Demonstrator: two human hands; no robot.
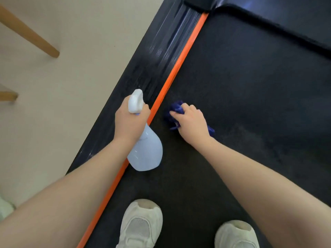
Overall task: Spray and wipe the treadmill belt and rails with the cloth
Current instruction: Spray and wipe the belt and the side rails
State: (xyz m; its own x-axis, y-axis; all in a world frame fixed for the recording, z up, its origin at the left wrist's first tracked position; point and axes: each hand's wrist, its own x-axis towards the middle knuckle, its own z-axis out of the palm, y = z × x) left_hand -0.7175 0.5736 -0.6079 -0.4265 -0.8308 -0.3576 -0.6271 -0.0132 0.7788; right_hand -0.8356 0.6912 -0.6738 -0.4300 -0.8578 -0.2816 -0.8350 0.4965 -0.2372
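Head view: left hand (131, 120) grips one spray bottle (146, 151); right hand (191, 120) clutches one cloth (174, 109).

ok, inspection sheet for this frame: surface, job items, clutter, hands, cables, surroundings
Surface: black treadmill belt, orange stripe along its left edge, ribbed black side rail beyond it with glossy streaks.
Job's things: pale blue spray bottle with white trigger head, over the stripe; blue cloth bunched on the belt.
Clutter: nothing seen.
Hands: left hand grips the bottle neck; right hand holds the cloth against the belt.
Cables: nothing seen.
Surroundings: beige floor, wooden furniture legs at left, the person's white sneakers standing on the belt.
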